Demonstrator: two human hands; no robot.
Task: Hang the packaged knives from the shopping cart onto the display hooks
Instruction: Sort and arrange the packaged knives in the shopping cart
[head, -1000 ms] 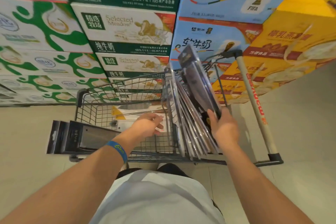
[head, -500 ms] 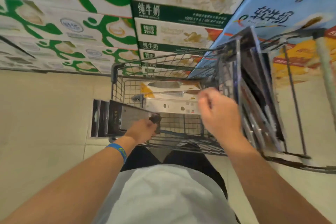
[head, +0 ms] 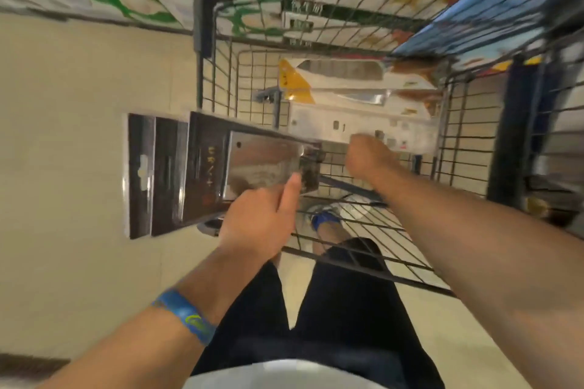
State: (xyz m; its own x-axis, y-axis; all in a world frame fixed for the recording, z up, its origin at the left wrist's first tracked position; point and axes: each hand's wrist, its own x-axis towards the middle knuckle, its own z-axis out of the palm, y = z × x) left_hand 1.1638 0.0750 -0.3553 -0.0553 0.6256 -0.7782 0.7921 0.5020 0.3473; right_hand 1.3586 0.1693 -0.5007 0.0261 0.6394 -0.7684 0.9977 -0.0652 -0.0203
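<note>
Wire shopping cart (head: 331, 0) fills the view from twelve to three o'clock, with no display hooks in sight, so this looks like the gathering step. Dark packaged cleavers (head: 202, 167) fan out at nine o'clock over the cart's side, gripped by the left hand (head: 259, 221) with its thumb on the front pack. White packaged knives (head: 363, 126) lie inside the cart. The right hand (head: 369, 161) curls its fingers (head: 357, 144) at their near edge, though blur hides any grasp. Next comes a firm pinch and lift.
</note>
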